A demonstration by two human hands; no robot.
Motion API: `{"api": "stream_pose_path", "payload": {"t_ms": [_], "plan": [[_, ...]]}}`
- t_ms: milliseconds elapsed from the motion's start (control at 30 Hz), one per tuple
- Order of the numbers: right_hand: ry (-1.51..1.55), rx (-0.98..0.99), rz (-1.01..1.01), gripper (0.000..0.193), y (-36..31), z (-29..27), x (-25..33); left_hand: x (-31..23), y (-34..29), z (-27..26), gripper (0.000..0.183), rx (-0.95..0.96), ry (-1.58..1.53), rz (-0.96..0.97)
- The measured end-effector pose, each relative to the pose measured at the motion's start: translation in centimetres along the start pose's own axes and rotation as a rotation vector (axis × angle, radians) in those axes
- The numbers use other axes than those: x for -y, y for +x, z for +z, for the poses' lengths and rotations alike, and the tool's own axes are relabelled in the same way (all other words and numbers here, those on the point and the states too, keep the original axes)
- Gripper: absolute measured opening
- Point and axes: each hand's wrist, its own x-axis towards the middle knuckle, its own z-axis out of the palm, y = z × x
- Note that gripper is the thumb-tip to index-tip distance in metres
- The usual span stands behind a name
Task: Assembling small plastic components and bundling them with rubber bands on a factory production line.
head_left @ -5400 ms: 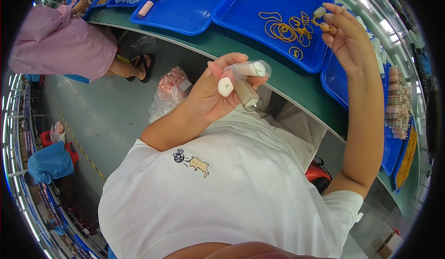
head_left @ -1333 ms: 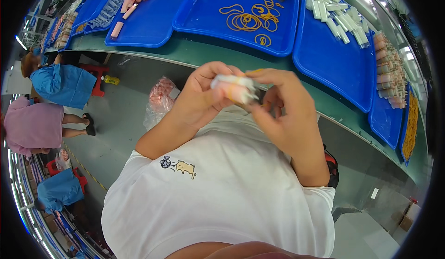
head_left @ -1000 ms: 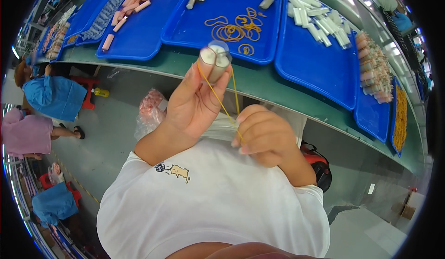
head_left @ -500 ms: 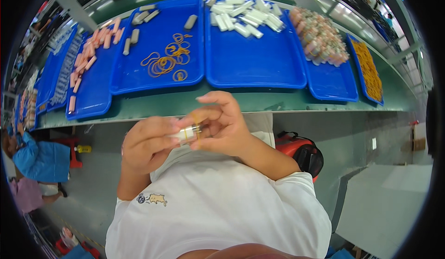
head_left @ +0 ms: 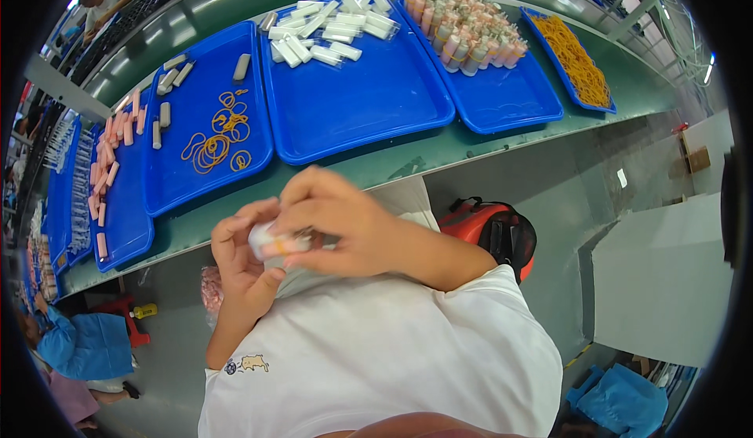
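Observation:
In front of my shirt, both hands are on a small white-and-pink cylindrical bundle (head_left: 276,246) with a yellow rubber band around it. It is blurred, and fingers cover part of it. My left hand (head_left: 241,254) curls around its white end, thumb below and fingers above. From the other side my right hand (head_left: 341,222) pinches the bundle, its fingers bent over the top. Just beyond the hands, a blue tray (head_left: 259,152) holds loose yellow rubber bands (head_left: 210,152) and several grey-white blocks (head_left: 241,67).
A blue tray (head_left: 361,116) carries white wrapped pieces (head_left: 337,26). To its right stand many banded pink-and-white bundles (head_left: 463,34) and a tray of rubber bands (head_left: 572,61). Pink cylinders (head_left: 110,156) lie left. A red-and-black bag (head_left: 494,234) sits below the table edge.
The view has turned, so the trays appear shifted left and tilted. My right hand has moved over the bundle, and the left hand's fingers have spread around its end.

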Motion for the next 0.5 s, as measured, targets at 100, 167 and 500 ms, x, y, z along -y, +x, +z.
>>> {"api": "stream_pose_path", "payload": {"t_ms": [100, 167, 500], "plan": [[-0.318, -0.322, -0.109, 0.035, 0.4, -5.4, 1.5, 0.3, 0.1, -0.8, 0.049, -0.027, 0.098, 0.112], [-0.388, -0.625, -0.133, 0.033, 0.4, -10.2, 1.9, 0.1, -0.4, -3.1, 0.044, 0.021, 0.19, 0.09], [-1.04, -0.436, 0.376, 0.048, -1.3, -20.2, 1.4, -1.8, -1.0, -9.0, 0.013, -0.118, 0.491, 0.123]]}}
